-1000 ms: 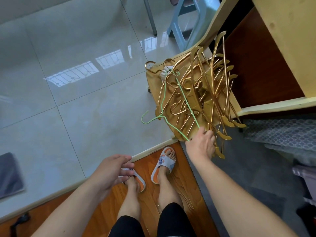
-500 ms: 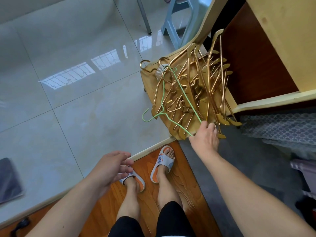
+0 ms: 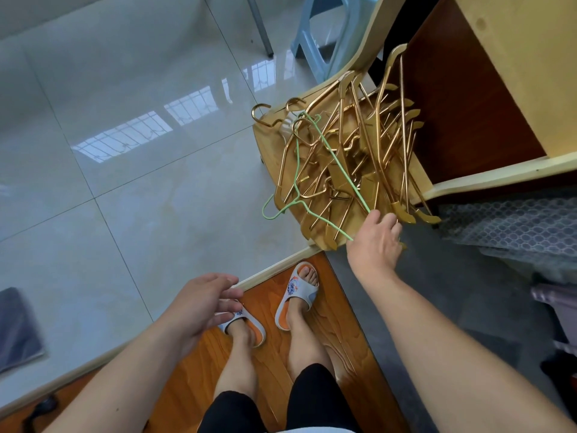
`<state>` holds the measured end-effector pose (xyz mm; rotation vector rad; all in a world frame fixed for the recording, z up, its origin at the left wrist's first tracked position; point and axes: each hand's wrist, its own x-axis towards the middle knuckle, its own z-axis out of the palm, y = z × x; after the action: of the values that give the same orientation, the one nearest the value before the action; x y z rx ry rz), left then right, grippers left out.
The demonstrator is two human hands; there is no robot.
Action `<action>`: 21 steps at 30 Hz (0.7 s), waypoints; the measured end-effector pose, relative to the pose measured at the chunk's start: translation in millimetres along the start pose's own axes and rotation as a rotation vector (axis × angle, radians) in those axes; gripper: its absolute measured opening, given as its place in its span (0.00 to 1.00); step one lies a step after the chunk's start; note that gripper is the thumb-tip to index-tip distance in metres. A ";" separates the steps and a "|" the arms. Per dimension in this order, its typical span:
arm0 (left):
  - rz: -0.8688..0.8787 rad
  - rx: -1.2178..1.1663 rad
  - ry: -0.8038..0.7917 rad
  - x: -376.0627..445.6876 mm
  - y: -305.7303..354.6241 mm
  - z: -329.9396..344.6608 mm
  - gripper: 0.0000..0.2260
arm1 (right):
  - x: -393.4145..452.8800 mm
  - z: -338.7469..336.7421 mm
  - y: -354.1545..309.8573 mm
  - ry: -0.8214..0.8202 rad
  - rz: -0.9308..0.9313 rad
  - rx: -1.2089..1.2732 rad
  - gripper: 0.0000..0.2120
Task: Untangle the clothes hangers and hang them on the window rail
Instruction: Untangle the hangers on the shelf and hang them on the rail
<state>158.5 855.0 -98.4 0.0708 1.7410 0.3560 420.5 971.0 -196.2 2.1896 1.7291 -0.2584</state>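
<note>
A tangled heap of gold metal hangers [image 3: 359, 151] lies on a light wooden chair seat [image 3: 265, 142]. A thin green wire hanger [image 3: 331, 154] lies across the heap, its hook hanging off the seat's left edge. My right hand [image 3: 374, 245] reaches to the near corner of the heap and grips the green hanger's end there, its fingers curled under among the gold ends. My left hand [image 3: 203, 304] hovers lower left with fingers relaxed and spread, holding nothing. No window rail is in view.
Glossy tiled floor [image 3: 125, 151] fills the left. I stand on a wooden step [image 3: 327, 323] in slippers. A wooden desk [image 3: 515, 73] rises at right, a blue plastic stool [image 3: 318, 35] behind the chair, patterned fabric [image 3: 515, 223] to the right.
My right hand has moved slightly right along the heap's near corner, still at the green hanger's end. The left hand stays open and low. The heap looks unchanged.
</note>
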 end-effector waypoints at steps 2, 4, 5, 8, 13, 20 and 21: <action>0.002 -0.006 -0.008 -0.3 -1.1 2.1 0.09 | -4.3 -2.1 1.7 -0.022 0.003 0.003 0.31; 0.004 -0.011 -0.013 -1.6 -2.1 4.6 0.09 | -6.6 -5.5 4.1 -0.028 -0.005 0.004 0.31; 0.005 -0.012 -0.014 -2.1 -2.9 5.6 0.09 | -6.8 -7.5 5.2 -0.023 -0.014 0.003 0.31; 0.007 -0.011 -0.012 -2.5 -4.6 5.8 0.09 | -4.6 -12.7 6.3 0.002 -0.041 -0.003 0.33; 0.002 -0.016 -0.009 -1.4 -8.1 2.1 0.09 | -2.7 -17.7 4.2 0.021 -0.038 -0.029 0.33; -0.003 0.000 -0.014 1.6 -11.3 2.5 0.09 | -3.7 -63.2 -5.9 -0.139 -0.021 0.015 0.46; -0.003 -0.004 -0.020 1.9 -11.2 3.5 0.09 | -3.9 -73.8 -9.3 -0.157 -0.007 0.039 0.43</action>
<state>163.2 845.5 -103.8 0.0690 1.7204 0.3552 405.7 996.7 -127.9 2.1288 1.6596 -0.4562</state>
